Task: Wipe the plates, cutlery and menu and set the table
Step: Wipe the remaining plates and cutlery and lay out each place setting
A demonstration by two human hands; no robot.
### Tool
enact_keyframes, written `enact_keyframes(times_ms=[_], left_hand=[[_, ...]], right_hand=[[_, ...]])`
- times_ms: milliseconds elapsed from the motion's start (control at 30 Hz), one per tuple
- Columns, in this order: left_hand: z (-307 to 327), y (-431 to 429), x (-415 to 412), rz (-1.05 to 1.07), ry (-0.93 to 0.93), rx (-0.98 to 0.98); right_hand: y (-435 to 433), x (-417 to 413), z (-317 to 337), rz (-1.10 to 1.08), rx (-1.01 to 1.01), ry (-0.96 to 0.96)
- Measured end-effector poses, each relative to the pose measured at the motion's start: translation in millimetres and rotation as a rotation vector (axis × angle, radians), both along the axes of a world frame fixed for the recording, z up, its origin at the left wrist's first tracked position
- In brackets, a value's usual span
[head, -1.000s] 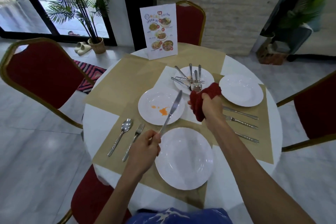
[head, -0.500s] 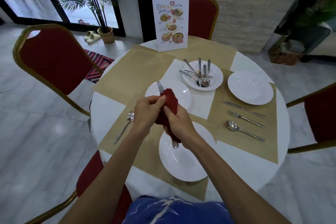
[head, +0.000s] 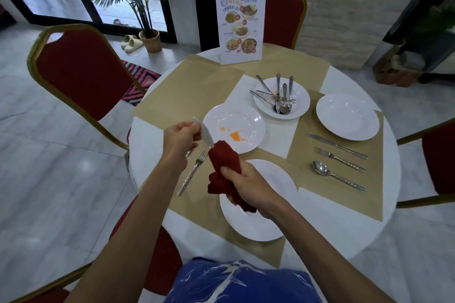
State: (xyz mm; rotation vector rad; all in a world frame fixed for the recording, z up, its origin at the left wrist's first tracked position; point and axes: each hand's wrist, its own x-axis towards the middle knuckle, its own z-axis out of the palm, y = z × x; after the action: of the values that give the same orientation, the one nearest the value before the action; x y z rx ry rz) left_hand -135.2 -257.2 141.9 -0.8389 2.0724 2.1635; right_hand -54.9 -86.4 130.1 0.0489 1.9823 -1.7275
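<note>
Head view: the left hand (head: 178,139) pinches the upper end of a table knife (head: 206,135) between thumb and fingertips, with a short tip showing past them. The right hand (head: 248,181) is curled round a red cloth (head: 225,163), which wraps the knife's lower part. How much of the knife lies inside the cloth cannot be seen. The bare stretch of blade runs slanting between the two hands, raised above the table.

To do this step well, I judge that the right hand should squeeze the cloth flat against both faces of the blade and draw it along the length. The left pinch should stay firm on the flats, not the edge. After that, swapping ends would let the pinched part be wiped too.

Just under the left hand lie a fork (head: 194,170) and a spoon, the spoon mostly hidden by the wrist. The wiped knife probably belongs at this same setting, beside the clean plate (head: 270,219) under the right forearm.

Just beyond the fingers sits a plate with orange stains (head: 251,115), not yet cleaned. Farther off, a plate holding loose cutlery (head: 299,99) waits, and the menu (head: 240,24) stands at the far edge. Well to the right of the right hand, a finished setting (head: 347,115) shows the layout to match.
</note>
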Motion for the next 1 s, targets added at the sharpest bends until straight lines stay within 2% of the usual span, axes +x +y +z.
enact_keyframes(times_ms=[100,200,267,367,500,667,800,900,1000], left_hand=[[-4,1,3,0.008,0.033,0.0],[-12,21,21,-0.205,0.005,-0.019],[-17,23,24,-0.253,-0.014,-0.01],[-24,3,15,-0.148,0.002,0.031],[-40,-35,9,0.001,-0.028,0.045],[-85,-45,42,-0.338,-0.253,-0.111],[-126,-41,55,-0.544,-0.369,-0.328],[-138,-34,53,-0.632,-0.387,-0.468],[-138,-25,46,-0.645,-0.307,-0.636]], right_hand=[[-4,-2,5,-0.012,-0.011,-0.004],[-13,-12,11,-0.115,-0.03,-0.007],[-16,-15,12,-0.122,-0.006,0.003],[-10,-8,5,-0.027,0.04,0.006],[5,1,-3,0.062,0.109,-0.099],[12,-11,-2,-0.085,0.128,-0.132],[17,-17,2,-0.113,0.118,-0.135],[20,-18,0,-0.124,0.13,-0.157],[20,-19,-5,-0.138,0.118,-0.179]])
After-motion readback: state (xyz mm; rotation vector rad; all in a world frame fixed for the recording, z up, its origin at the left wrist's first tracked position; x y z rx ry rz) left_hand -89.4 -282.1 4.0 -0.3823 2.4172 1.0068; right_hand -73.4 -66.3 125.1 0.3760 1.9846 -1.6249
